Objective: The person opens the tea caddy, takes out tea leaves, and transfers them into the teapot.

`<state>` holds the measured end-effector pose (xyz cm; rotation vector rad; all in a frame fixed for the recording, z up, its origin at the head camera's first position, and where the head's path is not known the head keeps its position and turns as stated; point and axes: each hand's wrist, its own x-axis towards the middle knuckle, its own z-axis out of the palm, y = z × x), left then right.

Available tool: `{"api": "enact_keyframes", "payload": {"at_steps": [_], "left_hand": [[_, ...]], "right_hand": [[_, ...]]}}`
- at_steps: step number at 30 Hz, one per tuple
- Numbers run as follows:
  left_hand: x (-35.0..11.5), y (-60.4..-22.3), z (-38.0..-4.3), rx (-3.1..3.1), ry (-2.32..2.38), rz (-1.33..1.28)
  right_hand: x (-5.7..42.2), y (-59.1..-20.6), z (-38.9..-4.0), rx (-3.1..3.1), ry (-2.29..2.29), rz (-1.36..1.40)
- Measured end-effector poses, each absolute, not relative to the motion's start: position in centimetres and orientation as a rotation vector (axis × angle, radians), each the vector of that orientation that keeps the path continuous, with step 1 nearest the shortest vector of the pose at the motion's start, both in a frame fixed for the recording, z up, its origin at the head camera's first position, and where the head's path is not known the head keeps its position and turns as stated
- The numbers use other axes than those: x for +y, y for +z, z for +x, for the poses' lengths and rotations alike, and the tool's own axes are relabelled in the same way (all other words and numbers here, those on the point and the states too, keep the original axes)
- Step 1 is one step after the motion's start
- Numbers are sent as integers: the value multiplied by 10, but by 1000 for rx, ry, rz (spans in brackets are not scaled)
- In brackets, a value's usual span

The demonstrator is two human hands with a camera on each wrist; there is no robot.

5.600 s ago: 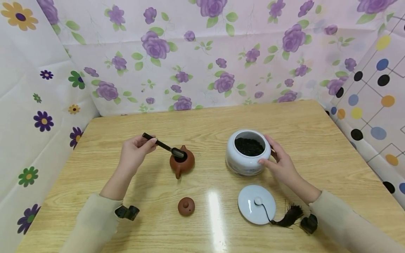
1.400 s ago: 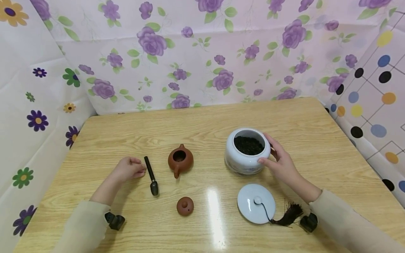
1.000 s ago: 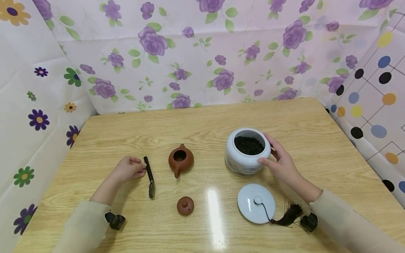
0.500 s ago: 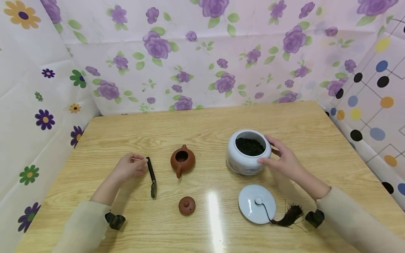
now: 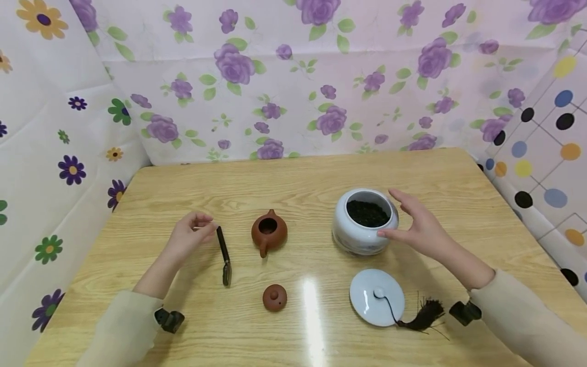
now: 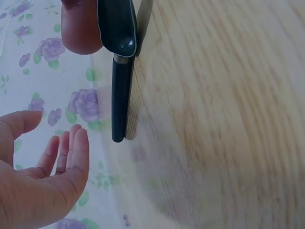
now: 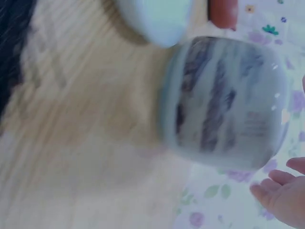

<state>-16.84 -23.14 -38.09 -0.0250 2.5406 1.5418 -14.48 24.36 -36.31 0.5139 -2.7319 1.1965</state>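
My left hand [image 5: 185,238] hovers by the handle end of a tea scoop [image 5: 223,250], which lies on the table with its bowl toward me. In the left wrist view the fingers are spread loosely, apart from the black handle [image 6: 121,105]. A brown clay teapot [image 5: 277,235], lidless, stands right of the scoop. My right hand [image 5: 426,229] is spread beside a white porcelain tea jar [image 5: 357,237] filled with dark tea leaves [image 5: 368,212]. In the right wrist view a gap shows between that hand [image 7: 286,198] and the jar's painted side.
The small teapot lid [image 5: 274,298] lies in front of the teapot. A white jar lid [image 5: 377,308] with a dark tassel [image 5: 424,316] lies in front of the jar. Flowered cloth [image 5: 293,102] hangs behind the wooden table [image 5: 293,188].
The scoop was first held over the teapot, then laid down left of it and rolled slightly. My left hand has come off its handle. My right hand has let go of the jar.
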Motion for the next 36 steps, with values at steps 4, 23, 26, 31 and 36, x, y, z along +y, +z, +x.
{"api": "enact_keyframes", "payload": {"at_steps": [4, 23, 26, 31, 36], "left_hand": [[-229, -380, -169, 2577, 1576, -18], [-205, -379, -180, 2615, 1670, 124], [-200, -378, -180, 2571, 1687, 146], [-195, -382, -179, 2515, 1721, 189], [-188, -387, -179, 2470, 1739, 204]], "right_hand": [[234, -354, -141, -2683, 1160, 532], [173, -360, -126, -2470, 1057, 955], [162, -362, -126, -2452, 1081, 1005], [142, -363, -126, -2479, 1150, 1075], [122, -369, -124, -2499, 1142, 1194]]}}
